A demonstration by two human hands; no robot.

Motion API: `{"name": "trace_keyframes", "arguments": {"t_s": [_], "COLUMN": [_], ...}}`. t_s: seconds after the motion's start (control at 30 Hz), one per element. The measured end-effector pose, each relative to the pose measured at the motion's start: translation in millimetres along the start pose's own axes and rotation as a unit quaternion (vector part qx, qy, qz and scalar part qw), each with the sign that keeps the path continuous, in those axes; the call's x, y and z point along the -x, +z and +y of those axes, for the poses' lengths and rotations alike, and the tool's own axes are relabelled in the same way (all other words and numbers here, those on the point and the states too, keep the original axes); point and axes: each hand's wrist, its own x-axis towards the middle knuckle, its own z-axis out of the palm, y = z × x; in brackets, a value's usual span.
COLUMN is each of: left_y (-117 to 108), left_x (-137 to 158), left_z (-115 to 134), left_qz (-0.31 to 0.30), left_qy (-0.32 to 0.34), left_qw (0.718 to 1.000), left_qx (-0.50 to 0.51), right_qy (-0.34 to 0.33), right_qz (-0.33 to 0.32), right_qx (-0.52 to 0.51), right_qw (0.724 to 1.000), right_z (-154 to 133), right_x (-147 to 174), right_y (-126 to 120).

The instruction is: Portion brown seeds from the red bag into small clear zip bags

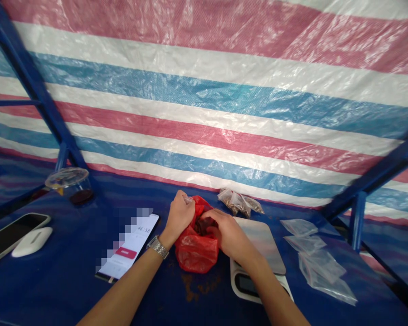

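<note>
A red plastic bag (pixel 197 253) stands on the blue table with its mouth open, and dark brown bits (pixel 204 224) show inside. My left hand (pixel 181 213) is closed on the bag's rim at the upper left; a small clear shiny patch shows by its fingers. At the right of the mouth, my right hand (pixel 226 233) reaches in with curled fingers. Its fingertips are partly hidden among the contents, so what they hold cannot be made out. Just right of the bag, a kitchen scale (pixel 263 240) with a metal top lies partly under my right forearm.
Small filled zip bags (pixel 236 201) lie behind the scale. Several clear zip bags (pixel 319 262) are spread at the right. On the left are a lit phone (pixel 132 244), a dark phone (pixel 17 233), a white earphone case (pixel 32 242) and a lidded plastic cup (pixel 75 185). Striped sheeting (pixel 204 104) hangs behind.
</note>
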Motion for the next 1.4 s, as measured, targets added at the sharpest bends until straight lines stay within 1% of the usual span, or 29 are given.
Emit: {"name": "trace_keyframes", "arguments": {"t_s": [0.07,0.13,0.2,0.27,0.5,0.6,0.67,0.73,0.8,0.87,0.93,1.0,1.07,1.13,1.2,1.3,1.4], "left_y": [1.9,3.0,3.3,3.2,7.3,10.6,11.2,9.2,4.6,-1.7,-7.8,-12.2,-14.2,-14.2,-13.3,-12.3,-12.0], "left_x": [-0.8,-1.7,-2.6,-3.2,-3.9,-5.7,-7.8,-10.5,-12.9,-14.1,-13.4,-10.8,-6.9,-2.5,1.7,7.8,14.1], "left_z": [-1.5,-3.1,-4.3,-4.7,-6.7,-10.9,-13.7,-15.2,-14.4,-11.0,-5.7,-0.1,4.4,7.2,8.8,11.4,16.2], "left_qz": [0.017,0.031,0.040,0.045,0.053,0.052,0.051,0.061,0.085,0.108,0.109,0.077,0.005,-0.074,-0.125,-0.149,-0.158], "left_qy": [-0.004,-0.005,-0.004,-0.005,0.018,0.035,0.051,0.074,0.098,0.116,0.128,0.153,0.207,0.264,0.299,0.318,0.321], "left_qw": [1.000,0.999,0.999,0.999,0.997,0.997,0.996,0.994,0.990,0.986,0.985,0.983,0.976,0.959,0.943,0.935,0.933], "left_qx": [0.007,0.015,0.022,0.027,0.047,0.053,0.054,0.052,0.048,0.045,0.050,0.061,0.067,0.071,0.070,0.048,0.030], "right_qy": [-0.002,-0.019,-0.035,-0.040,-0.018,0.018,0.039,0.046,0.045,0.044,0.041,0.034,0.031,0.029,0.010,-0.053,-0.113], "right_qz": [-0.006,-0.023,-0.033,-0.036,-0.027,-0.038,-0.042,-0.029,-0.003,0.023,0.048,0.079,0.119,0.166,0.202,0.213,0.210], "right_qx": [0.001,0.013,0.026,0.014,-0.099,-0.157,-0.210,-0.261,-0.285,-0.276,-0.263,-0.256,-0.244,-0.209,-0.148,-0.025,0.085], "right_qw": [1.000,0.999,0.998,0.998,0.994,0.987,0.976,0.964,0.958,0.960,0.963,0.963,0.962,0.963,0.968,0.975,0.967], "right_z": [-0.4,-2.5,-5.5,-7.8,-9.2,-9.6,-7.3,-2.2,3.8,7.5,7.1,3.2,-1.9,-6.4,-9.9,-13.7,-14.4], "right_x": [0.0,0.2,0.3,0.4,0.6,-0.1,-0.7,-1.5,-2.4,-3.4,-4.1,-4.3,-3.7,-2.6,-1.1,1.7,4.4], "right_y": [1.5,3.2,4.8,5.8,6.6,9.7,12.4,14.1,13.3,9.2,2.2,-5.9,-13.3,-18.6,-21.6,-22.0,-19.7]}}
